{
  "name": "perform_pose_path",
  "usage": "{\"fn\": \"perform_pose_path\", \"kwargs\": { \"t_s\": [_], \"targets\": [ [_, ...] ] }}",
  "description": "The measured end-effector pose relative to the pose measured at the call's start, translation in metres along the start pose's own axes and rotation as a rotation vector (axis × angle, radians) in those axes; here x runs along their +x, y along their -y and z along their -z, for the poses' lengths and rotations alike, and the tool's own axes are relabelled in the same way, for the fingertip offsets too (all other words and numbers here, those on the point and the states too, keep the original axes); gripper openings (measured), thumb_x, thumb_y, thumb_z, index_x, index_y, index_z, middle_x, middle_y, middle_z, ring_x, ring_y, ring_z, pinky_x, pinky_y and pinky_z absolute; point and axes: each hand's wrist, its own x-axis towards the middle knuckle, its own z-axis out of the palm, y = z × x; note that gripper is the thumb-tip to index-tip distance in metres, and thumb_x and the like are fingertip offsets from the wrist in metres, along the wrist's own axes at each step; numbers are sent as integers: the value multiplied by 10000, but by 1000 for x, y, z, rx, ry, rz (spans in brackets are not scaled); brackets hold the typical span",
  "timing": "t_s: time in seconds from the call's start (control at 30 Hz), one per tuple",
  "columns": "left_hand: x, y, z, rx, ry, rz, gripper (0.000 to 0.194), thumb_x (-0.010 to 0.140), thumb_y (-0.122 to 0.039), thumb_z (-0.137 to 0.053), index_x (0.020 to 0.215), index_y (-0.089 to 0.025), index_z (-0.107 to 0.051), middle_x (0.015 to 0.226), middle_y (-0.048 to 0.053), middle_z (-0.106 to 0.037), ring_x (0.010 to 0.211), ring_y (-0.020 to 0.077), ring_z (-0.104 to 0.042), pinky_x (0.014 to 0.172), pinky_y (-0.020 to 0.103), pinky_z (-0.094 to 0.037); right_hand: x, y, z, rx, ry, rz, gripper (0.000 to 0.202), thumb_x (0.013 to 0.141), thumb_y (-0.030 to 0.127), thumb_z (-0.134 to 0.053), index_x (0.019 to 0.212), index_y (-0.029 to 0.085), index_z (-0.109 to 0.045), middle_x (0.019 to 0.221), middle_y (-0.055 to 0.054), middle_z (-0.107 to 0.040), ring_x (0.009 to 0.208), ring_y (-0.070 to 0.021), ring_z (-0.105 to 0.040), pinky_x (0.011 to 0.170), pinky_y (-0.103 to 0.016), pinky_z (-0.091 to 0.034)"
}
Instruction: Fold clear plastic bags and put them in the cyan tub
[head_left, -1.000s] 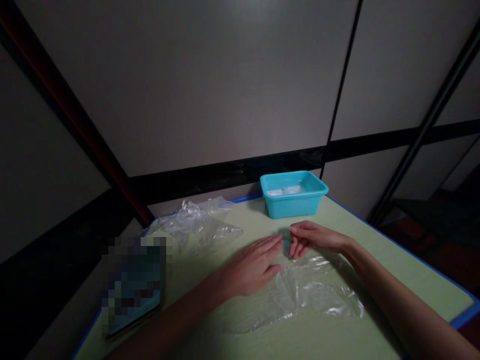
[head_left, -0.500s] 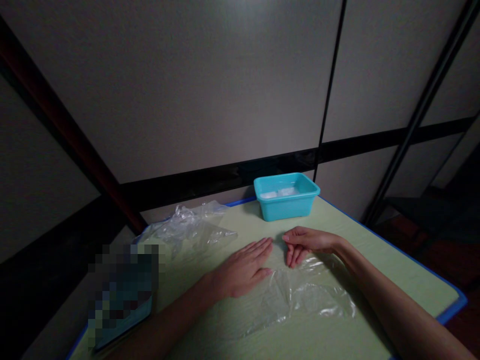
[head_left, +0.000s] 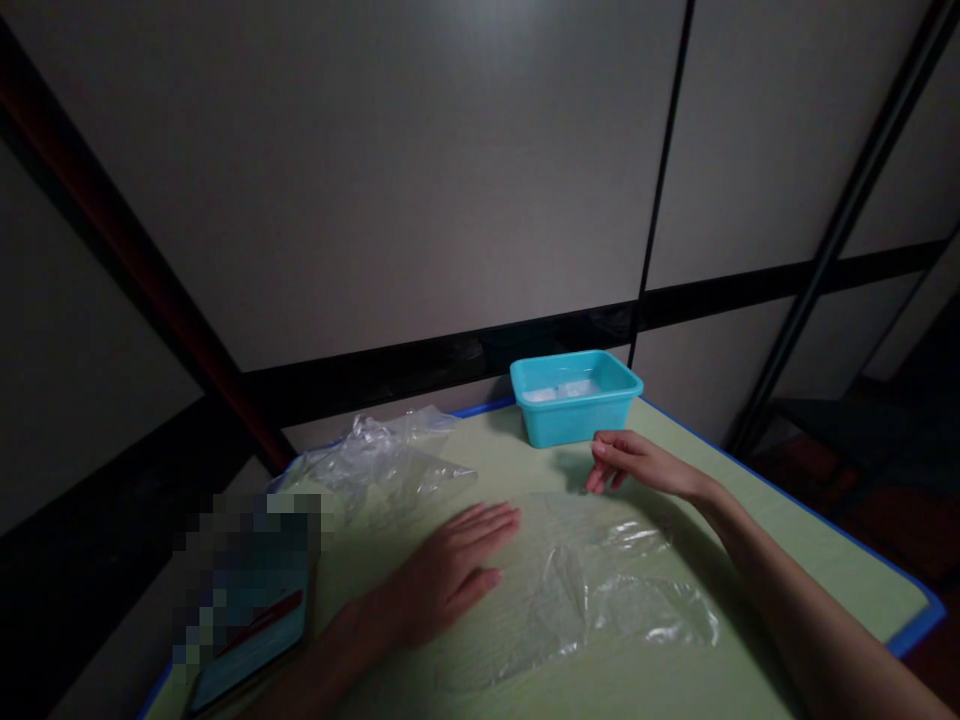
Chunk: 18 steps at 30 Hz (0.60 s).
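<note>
A clear plastic bag point(head_left: 577, 600) lies spread and partly wrinkled on the pale green table. My left hand point(head_left: 457, 570) rests palm down at the bag's left side, fingers stretched out and thumb apart. Over the bag's far edge, just in front of the turquoise basket point(head_left: 577, 425), is my right hand point(head_left: 637, 465). Its thumb meets the curled fingers in a loose pinch. Whatever may be between those fingertips is too small or hidden to make out. White pieces lie inside the basket.
More crumpled clear plastic point(head_left: 390, 455) sits at the table's far left. A tablet-like device point(head_left: 255, 650), partly pixelated, lies at the near left. The table point(head_left: 840, 570) has a blue edge and stands against panelled doors point(head_left: 450, 200).
My left hand has slid left and toward me over the bag. My right hand has lifted away from the bag, up toward the basket, its fingers more curled.
</note>
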Motion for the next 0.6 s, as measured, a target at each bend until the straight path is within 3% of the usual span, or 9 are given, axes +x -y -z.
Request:
{"fn": "perform_pose_path", "kwargs": {
  "t_s": [0.1,0.33,0.6],
  "targets": [
    [-4,-5,0,-54,-29,-42,421,860,-212,-382,1277,-226,-334,1295,28,-423,1200,162,-357,1029,379,-232,-7,-2,5,-164,-34,69,355,826,494,-375,667,181,-430,750,-80,-645,705,-179,-579,564,-278,-398],
    [1,-9,-1,-110,-65,-56,327,839,-185,-414,1157,-220,-481,1203,38,-522,1129,153,-448,1000,368,-282,-10,-12,8,-331,26,68,381,847,472,-354,660,172,-495,725,-46,-594,722,-180,-534,670,-317,-394],
    [1,-10,-2,-105,-81,-90,280,827,-169,-427,1087,-174,-530,1123,55,-579,1083,148,-489,985,336,-303,-9,-8,1,-460,17,127,357,878,431,-310,851,161,-543,849,-59,-591,782,-184,-530,719,-318,-395]
  ]
}}
